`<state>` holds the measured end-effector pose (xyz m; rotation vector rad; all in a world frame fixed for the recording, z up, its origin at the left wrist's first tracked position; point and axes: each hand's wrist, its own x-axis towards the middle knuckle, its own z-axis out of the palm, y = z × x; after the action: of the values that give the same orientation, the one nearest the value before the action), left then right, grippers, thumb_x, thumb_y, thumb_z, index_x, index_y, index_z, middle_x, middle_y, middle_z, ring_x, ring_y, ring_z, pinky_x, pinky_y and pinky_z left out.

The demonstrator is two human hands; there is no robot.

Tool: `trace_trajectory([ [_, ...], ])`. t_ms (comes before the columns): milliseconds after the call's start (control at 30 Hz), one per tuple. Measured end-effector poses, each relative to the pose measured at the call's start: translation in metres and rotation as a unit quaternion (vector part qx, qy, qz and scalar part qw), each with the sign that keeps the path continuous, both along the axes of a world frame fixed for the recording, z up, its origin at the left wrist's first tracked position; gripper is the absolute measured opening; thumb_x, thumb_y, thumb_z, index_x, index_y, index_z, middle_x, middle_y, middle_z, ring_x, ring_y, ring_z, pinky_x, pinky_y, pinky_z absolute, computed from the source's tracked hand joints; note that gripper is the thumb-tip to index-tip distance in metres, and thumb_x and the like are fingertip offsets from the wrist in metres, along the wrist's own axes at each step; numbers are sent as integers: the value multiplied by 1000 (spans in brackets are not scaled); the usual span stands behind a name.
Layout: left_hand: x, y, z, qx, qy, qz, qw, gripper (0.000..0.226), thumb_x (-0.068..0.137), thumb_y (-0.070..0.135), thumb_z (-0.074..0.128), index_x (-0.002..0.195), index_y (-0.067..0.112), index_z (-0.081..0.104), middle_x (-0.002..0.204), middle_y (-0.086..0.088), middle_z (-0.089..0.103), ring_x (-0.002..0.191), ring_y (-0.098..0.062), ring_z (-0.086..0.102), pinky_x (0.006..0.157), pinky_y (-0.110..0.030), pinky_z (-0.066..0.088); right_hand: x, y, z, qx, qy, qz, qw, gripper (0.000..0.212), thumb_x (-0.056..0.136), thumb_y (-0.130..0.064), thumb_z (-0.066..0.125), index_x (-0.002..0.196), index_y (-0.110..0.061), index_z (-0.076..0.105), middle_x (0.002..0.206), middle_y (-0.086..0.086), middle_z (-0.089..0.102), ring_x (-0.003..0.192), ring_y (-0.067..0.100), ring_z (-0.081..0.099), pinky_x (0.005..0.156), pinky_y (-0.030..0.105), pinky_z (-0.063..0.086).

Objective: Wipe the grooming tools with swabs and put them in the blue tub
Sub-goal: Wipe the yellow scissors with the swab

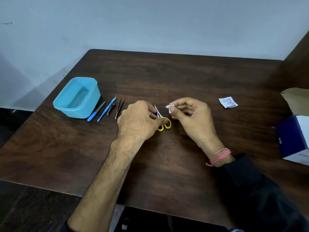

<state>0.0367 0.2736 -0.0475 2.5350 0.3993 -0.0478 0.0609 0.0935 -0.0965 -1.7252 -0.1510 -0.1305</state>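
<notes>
My left hand [138, 121] grips small scissors [163, 121] with yellow handles at mid-table, blades pointing away from me. My right hand [192, 114] pinches a folded white swab [170, 108] between thumb and forefinger, just right of the blade tips and apart from them. The blue tub [78, 97] stands at the left and looks empty. Beside it lie a blue-handled nail file [95, 112], a blue-handled pusher [107, 109], a small metal clipper [111, 108] and tweezers [119, 108].
A torn white swab sachet [228, 102] lies at the right. A blue and white box [294, 139] stands at the right edge, with a brown carton flap [296, 97] behind it. The dark wooden table [167, 77] ends near my body.
</notes>
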Motion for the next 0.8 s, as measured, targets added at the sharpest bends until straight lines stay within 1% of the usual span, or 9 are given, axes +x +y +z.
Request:
trace_trajectory([
  [33, 2, -2, 1, 2, 13, -4, 1000, 43, 73, 69, 94, 97, 40, 73, 86, 24, 78, 101, -5, 75, 89, -31, 55, 0, -2, 0, -9, 3, 6, 1000, 9, 98, -12, 84, 99, -21, 83, 96, 1, 85, 86, 19, 83, 88, 51, 69],
  [100, -1, -5, 3, 14, 14, -7, 1000, 51, 73, 76, 90, 105, 41, 72, 94, 23, 76, 105, -8, 74, 95, -33, 56, -1, -4, 0, -25, 2, 13, 1000, 10, 99, -13, 83, 99, -22, 82, 97, -2, 84, 88, 16, 82, 89, 51, 68],
  [167, -11, -6, 3, 51, -11, -3, 999, 62, 77, 85, 78, 120, 41, 71, 109, 21, 74, 113, -12, 72, 88, -33, 50, -3, -6, 2, -37, -6, 15, 999, 11, 99, -12, 82, 99, -23, 81, 97, -4, 84, 89, 13, 82, 89, 49, 68],
  [233, -23, -7, 1, 82, -40, -5, 996, 64, 80, 88, 71, 125, 43, 70, 117, 20, 70, 114, -13, 71, 84, -33, 45, -3, -8, 3, -38, -7, 17, 999, 10, 100, -11, 81, 99, -21, 81, 96, -3, 83, 87, 13, 82, 87, 47, 68],
  [333, -31, -6, -1, 81, -52, -14, 995, 55, 78, 81, 81, 120, 48, 71, 109, 22, 65, 104, -9, 70, 83, -32, 47, -2, -7, 3, -41, -5, 21, 999, 9, 100, -10, 81, 99, -19, 81, 96, -2, 83, 87, 14, 82, 87, 49, 68],
  [467, -33, -12, -4, 26, -61, -6, 998, 26, 82, 66, 89, 95, 49, 75, 102, 23, 68, 92, -8, 71, 80, -31, 48, -4, -8, 5, -52, -9, 25, 998, 6, 100, -13, 82, 100, -19, 81, 96, -6, 83, 90, 12, 81, 88, 47, 67],
  [533, -32, -15, -5, 0, -55, -1, 998, 23, 83, 63, 90, 88, 48, 74, 101, 22, 69, 87, -6, 71, 80, -32, 51, -4, -10, 5, -53, -7, 29, 998, 6, 100, -13, 82, 100, -19, 81, 97, -6, 84, 91, 12, 81, 89, 45, 67],
  [700, -28, -16, -6, -49, -17, 17, 999, 14, 88, 61, 86, 96, 52, 80, 83, 15, 72, 83, -5, 69, 81, -33, 53, -2, -12, 6, 10, 25, 45, 999, 6, 101, -11, 81, 102, -17, 81, 100, 4, 84, 90, 22, 83, 93, 52, 68],
  [800, -32, -21, -5, -34, -40, 15, 999, 20, 91, 68, 78, 104, 53, 79, 97, 18, 73, 90, -6, 70, 81, -32, 47, -3, -11, 7, 20, 27, 40, 999, 6, 101, -10, 81, 102, -15, 81, 100, 6, 84, 89, 22, 83, 93, 52, 68],
])
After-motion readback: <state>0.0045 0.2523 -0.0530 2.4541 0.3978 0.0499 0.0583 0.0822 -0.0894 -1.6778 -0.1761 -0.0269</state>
